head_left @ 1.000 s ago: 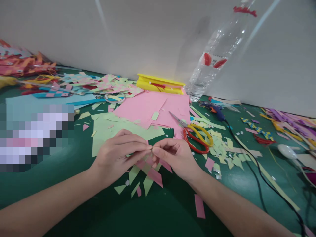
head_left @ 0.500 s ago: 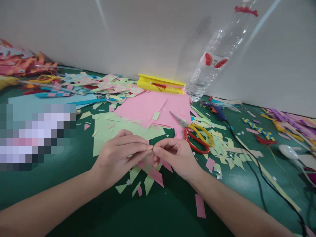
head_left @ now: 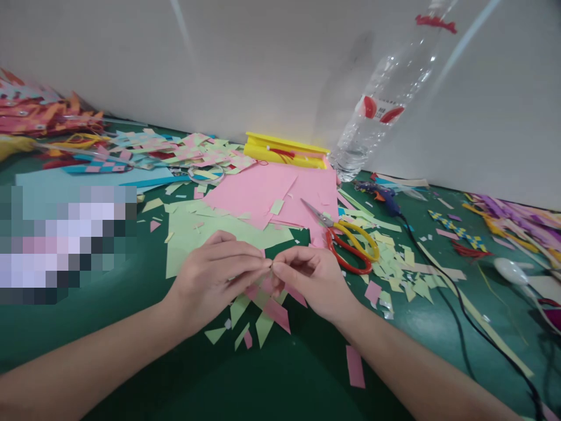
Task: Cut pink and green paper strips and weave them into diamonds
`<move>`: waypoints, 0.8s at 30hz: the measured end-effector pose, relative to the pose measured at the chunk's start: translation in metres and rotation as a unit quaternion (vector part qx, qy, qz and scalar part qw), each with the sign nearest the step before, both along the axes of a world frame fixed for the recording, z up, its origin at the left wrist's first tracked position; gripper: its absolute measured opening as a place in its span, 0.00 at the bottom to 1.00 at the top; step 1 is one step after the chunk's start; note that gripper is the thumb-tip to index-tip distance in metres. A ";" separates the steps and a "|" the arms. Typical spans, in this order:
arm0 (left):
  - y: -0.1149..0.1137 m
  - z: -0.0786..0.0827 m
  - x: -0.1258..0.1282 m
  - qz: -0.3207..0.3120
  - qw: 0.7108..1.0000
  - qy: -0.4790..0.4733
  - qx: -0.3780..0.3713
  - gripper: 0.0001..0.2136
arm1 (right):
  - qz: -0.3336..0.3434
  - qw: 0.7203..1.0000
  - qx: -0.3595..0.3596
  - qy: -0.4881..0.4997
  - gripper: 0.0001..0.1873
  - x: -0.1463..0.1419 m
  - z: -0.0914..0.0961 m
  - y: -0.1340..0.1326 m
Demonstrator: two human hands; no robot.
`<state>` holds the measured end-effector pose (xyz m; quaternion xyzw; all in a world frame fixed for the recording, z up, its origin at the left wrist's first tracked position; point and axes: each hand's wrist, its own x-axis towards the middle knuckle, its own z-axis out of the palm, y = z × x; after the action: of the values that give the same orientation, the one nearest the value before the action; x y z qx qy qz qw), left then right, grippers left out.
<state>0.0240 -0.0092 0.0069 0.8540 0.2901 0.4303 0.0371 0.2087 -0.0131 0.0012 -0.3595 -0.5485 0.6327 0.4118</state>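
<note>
My left hand (head_left: 214,275) and my right hand (head_left: 313,279) meet fingertip to fingertip low over the green table (head_left: 131,327). Both pinch the same small woven piece of pink and green paper strips (head_left: 267,304), whose loose ends fan out below my fingers. The part between the fingertips is mostly hidden. Red and yellow scissors (head_left: 348,242) lie just right of my right hand, blades pointing up-left onto a pink paper sheet (head_left: 267,190).
A light green sheet (head_left: 193,231) lies behind my left hand. Paper scraps (head_left: 398,272) litter the right. A yellow box (head_left: 284,151) and a clear bottle (head_left: 385,99) stand by the wall. A glue gun (head_left: 381,193) with a black cord (head_left: 456,310) runs right.
</note>
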 end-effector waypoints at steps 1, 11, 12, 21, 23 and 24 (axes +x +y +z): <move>0.001 0.001 0.000 -0.004 1.000 -0.005 -0.020 0.07 | 0.000 1.000 0.000 0.006 0.07 0.000 0.000 0.000; 0.000 0.001 0.000 -0.006 1.000 0.013 0.023 0.07 | -0.003 1.000 0.005 0.006 0.08 -0.001 0.000 0.001; 0.000 0.001 0.000 -0.005 1.000 0.014 0.028 0.07 | -0.003 1.000 0.006 0.002 0.08 -0.001 0.000 0.001; 0.000 -0.003 -0.003 0.001 0.994 0.035 0.103 0.06 | -0.009 0.998 0.044 -0.048 0.07 0.002 0.000 -0.001; 0.000 -0.004 -0.004 0.004 0.992 0.042 0.122 0.06 | -0.013 0.997 0.053 -0.054 0.07 0.001 0.001 -0.002; 0.001 -0.004 -0.004 0.005 0.990 0.045 0.131 0.05 | -0.015 0.997 0.056 -0.056 0.06 0.000 0.001 -0.003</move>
<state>0.0195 -0.0087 0.0026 0.8683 0.2372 0.4262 -0.0902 0.2090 -0.0161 0.0026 -0.3793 -0.5997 0.5737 0.4092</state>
